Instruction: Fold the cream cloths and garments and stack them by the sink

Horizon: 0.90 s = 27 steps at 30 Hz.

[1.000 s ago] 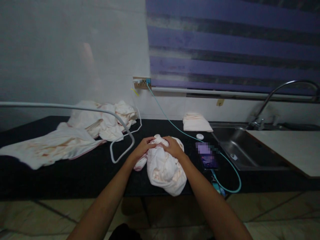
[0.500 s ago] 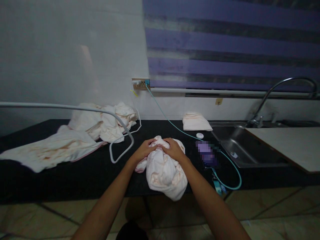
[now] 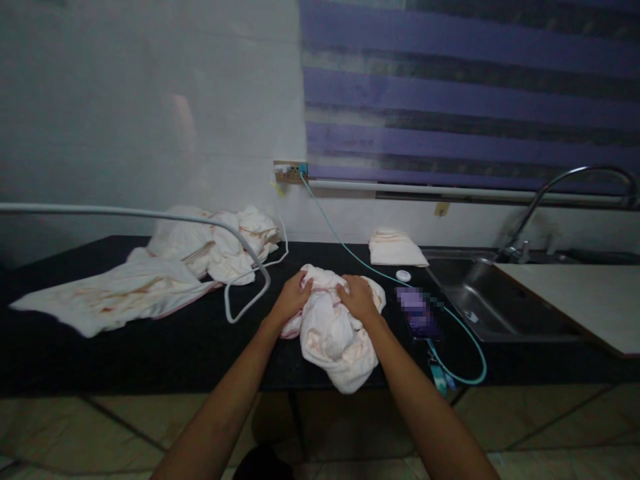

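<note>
A white cloth (image 3: 337, 333) with a pinkish edge lies bunched on the black countertop, its near end hanging slightly over the front edge. My left hand (image 3: 294, 295) grips its far left side, thumb on top and the other fingers mostly hidden behind the fabric. On the far right side my right hand (image 3: 357, 297) holds the same cloth, fingers curled over it. The two hands are apart, with a fold of cloth showing between them. Brownish stains mark a heap of white cloths (image 3: 165, 280) to the left.
A folded cream cloth (image 3: 395, 249) sits by the wall. Right of my hands lie a phone (image 3: 420, 320) on a teal cable and a small white disc (image 3: 403, 275). A sink (image 3: 480, 293) with a board (image 3: 575, 293) partly over it stands right. A grey bent rod (image 3: 235, 230) crosses the left side.
My hands have moved apart from each other, spreading the far part of the bunched cloth wider. The camera view has shifted slightly.
</note>
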Tool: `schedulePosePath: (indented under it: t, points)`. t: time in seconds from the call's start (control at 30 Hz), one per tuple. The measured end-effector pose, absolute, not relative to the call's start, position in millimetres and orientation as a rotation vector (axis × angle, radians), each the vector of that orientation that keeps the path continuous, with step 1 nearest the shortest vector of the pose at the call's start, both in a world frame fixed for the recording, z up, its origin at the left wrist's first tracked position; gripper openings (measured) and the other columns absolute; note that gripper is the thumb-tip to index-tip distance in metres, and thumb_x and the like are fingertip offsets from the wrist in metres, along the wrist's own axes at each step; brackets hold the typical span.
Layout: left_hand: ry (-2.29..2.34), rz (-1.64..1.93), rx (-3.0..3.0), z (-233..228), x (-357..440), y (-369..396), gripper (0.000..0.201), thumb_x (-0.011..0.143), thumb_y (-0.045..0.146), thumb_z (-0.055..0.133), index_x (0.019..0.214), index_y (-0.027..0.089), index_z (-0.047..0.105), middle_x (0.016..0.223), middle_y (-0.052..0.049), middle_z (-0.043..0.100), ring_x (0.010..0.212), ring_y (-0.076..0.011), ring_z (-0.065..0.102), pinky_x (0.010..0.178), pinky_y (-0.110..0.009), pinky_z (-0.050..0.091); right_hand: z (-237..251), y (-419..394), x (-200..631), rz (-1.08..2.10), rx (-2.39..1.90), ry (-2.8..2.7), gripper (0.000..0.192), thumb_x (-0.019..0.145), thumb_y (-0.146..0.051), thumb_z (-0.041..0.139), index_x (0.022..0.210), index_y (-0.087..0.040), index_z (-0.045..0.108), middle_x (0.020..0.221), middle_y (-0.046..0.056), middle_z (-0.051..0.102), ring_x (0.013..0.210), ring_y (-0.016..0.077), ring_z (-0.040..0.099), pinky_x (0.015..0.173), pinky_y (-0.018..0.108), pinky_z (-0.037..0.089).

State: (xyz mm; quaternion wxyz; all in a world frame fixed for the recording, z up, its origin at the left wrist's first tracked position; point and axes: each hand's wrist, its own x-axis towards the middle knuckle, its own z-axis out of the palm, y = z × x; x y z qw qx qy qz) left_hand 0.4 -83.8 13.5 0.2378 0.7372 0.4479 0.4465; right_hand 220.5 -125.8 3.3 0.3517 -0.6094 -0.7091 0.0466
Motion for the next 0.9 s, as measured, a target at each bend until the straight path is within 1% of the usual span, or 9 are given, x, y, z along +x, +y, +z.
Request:
schedulePosePath:
  t: [0.13, 0.23, 0.3, 0.4, 0.5, 0.6, 0.7, 0.8, 0.9]
  points:
    - [1.646, 1.612, 1.723, 14.7, -21.6, -71.8, 0.039, 0.093, 0.023, 0.046, 0.129, 0.015, 0.061, 0.130, -0.017, 0.065, 0.125, -0.0290, 0.061, 0.116, -0.048, 0.044, 0.5, -129.2, 222.9, 0.011, -1.895, -1.788, 0.041, 0.100, -0.038, 0.051, 0.133, -0.018, 0.066, 0.134, 0.017, 0.066, 0.133, 0.0328, 0.051, 0.112, 0.046, 0.037]
    - [1.800, 1.755, 1.635, 21.0, -34.8, -71.2, 0.036, 0.091, 0.026, 0.053, 0.124, 0.016, 0.062, 0.129, -0.016, 0.064, 0.127, -0.0306, 0.058, 0.117, -0.050, 0.042, -1.3, -130.4, 221.9, -0.060, -1.914, -1.694, 0.043, 0.099, -0.037, 0.053, 0.134, -0.015, 0.065, 0.140, 0.020, 0.060, 0.136, 0.0346, 0.047, 0.112, 0.047, 0.037]
    - [1.746, 1.748, 1.687, 26.5, -33.3, -76.9, 0.036, 0.090, 0.033, 0.056, 0.121, 0.016, 0.063, 0.120, -0.014, 0.067, 0.115, -0.0286, 0.063, 0.108, -0.046, 0.049, 0.0, -130.2, 222.2, -0.099, -1.861, -1.603, 0.043, 0.096, -0.035, 0.056, 0.132, -0.013, 0.064, 0.139, 0.021, 0.058, 0.134, 0.0345, 0.048, 0.109, 0.046, 0.040]
    - [1.475, 1.444, 1.937, 32.3, -14.9, -90.2, 0.034, 0.094, 0.043, 0.053, 0.109, 0.017, 0.070, 0.102, -0.008, 0.073, 0.095, -0.0241, 0.068, 0.091, -0.037, 0.054, 3.7, -129.4, 224.2, -0.149, -1.736, -1.488, 0.032, 0.093, -0.029, 0.058, 0.120, -0.013, 0.066, 0.127, 0.018, 0.061, 0.120, 0.0301, 0.054, 0.102, 0.041, 0.044]
    - [1.339, 0.929, 2.222, 31.9, 10.0, -100.4, 0.040, 0.095, 0.049, 0.052, 0.095, 0.019, 0.077, 0.096, -0.008, 0.078, 0.094, -0.0263, 0.072, 0.088, -0.036, 0.053, 4.3, -129.4, 224.9, -0.135, -1.640, -1.604, 0.016, 0.096, -0.022, 0.053, 0.102, -0.017, 0.067, 0.107, 0.010, 0.064, 0.103, 0.0235, 0.058, 0.093, 0.034, 0.046]
    - [1.401, 0.666, 2.389, 25.6, 25.3, -107.3, 0.038, 0.095, 0.044, 0.056, 0.109, 0.018, 0.079, 0.116, -0.013, 0.078, 0.113, -0.0301, 0.070, 0.104, -0.040, 0.050, 2.2, -131.9, 223.2, -0.055, -1.619, -1.871, 0.017, 0.098, -0.021, 0.053, 0.095, -0.018, 0.070, 0.099, 0.008, 0.066, 0.099, 0.0209, 0.059, 0.090, 0.030, 0.045]
    - [1.372, 0.608, 2.525, 17.0, 25.4, -123.6, 0.040, 0.097, 0.030, 0.051, 0.129, 0.017, 0.071, 0.145, -0.014, 0.064, 0.139, -0.0286, 0.056, 0.122, -0.045, 0.036, 1.9, -139.0, 222.0, -0.018, -1.685, -1.991, 0.022, 0.099, -0.032, 0.057, 0.106, -0.019, 0.074, 0.110, 0.011, 0.066, 0.108, 0.0245, 0.059, 0.094, 0.035, 0.045]
    - [1.364, 0.548, 2.646, 8.4, 15.5, -159.6, 0.048, 0.101, 0.026, 0.041, 0.144, 0.020, 0.061, 0.158, -0.013, 0.051, 0.151, -0.0311, 0.042, 0.124, -0.052, 0.032, 2.3, -150.4, 224.0, -0.014, -1.668, -2.075, 0.032, 0.101, -0.039, 0.056, 0.124, -0.023, 0.073, 0.124, 0.014, 0.064, 0.119, 0.0279, 0.058, 0.102, 0.041, 0.045]
    - [1.259, 0.533, 2.738, 0.6, 1.5, -209.5, 0.055, 0.099, 0.026, 0.044, 0.154, 0.028, 0.051, 0.162, -0.008, 0.046, 0.155, -0.0329, 0.033, 0.124, -0.056, 0.032, 1.1, -161.4, 229.4, -0.032, -1.624, -2.117, 0.041, 0.103, -0.039, 0.054, 0.139, -0.023, 0.065, 0.133, 0.015, 0.062, 0.128, 0.0281, 0.056, 0.111, 0.044, 0.043]
